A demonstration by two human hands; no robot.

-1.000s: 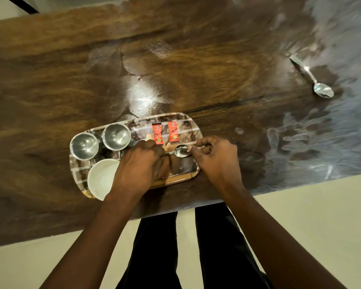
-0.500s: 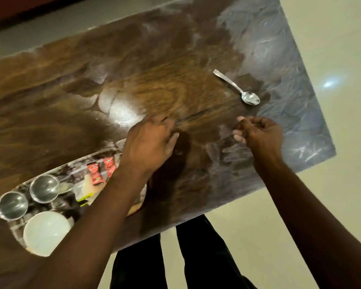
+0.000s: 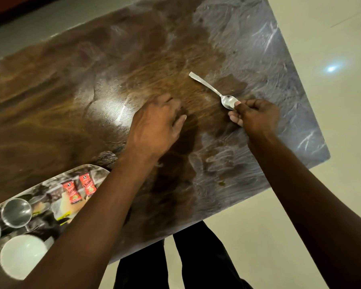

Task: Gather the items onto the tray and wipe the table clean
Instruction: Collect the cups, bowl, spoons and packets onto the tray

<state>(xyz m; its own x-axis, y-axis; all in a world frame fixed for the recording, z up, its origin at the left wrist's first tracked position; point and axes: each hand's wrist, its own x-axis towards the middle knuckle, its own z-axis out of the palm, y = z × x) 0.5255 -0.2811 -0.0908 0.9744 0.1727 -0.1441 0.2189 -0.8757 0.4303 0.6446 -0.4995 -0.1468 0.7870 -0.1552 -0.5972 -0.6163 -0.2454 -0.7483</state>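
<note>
Right fingers [image 3: 237,105] curled, touching spoon [image 3: 227,101]; left spread flat. Tray [image 3: 92,170]: cups, bowl, sachets.

home dining rm: table [image 3: 133,59], tray [image 3: 88,168]

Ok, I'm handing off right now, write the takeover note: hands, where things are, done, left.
Right hand: fingertips at the bowl of the spoon, which lies on the table; grip not yet clear.
Left hand: empty, flat on the table.
Tray, near-left: two steel cups, white bowl, two red sachets.
Done: those items gathered.
Left: spoon onto the tray, then wipe the streaked tabletop; no cloth in view.
</note>
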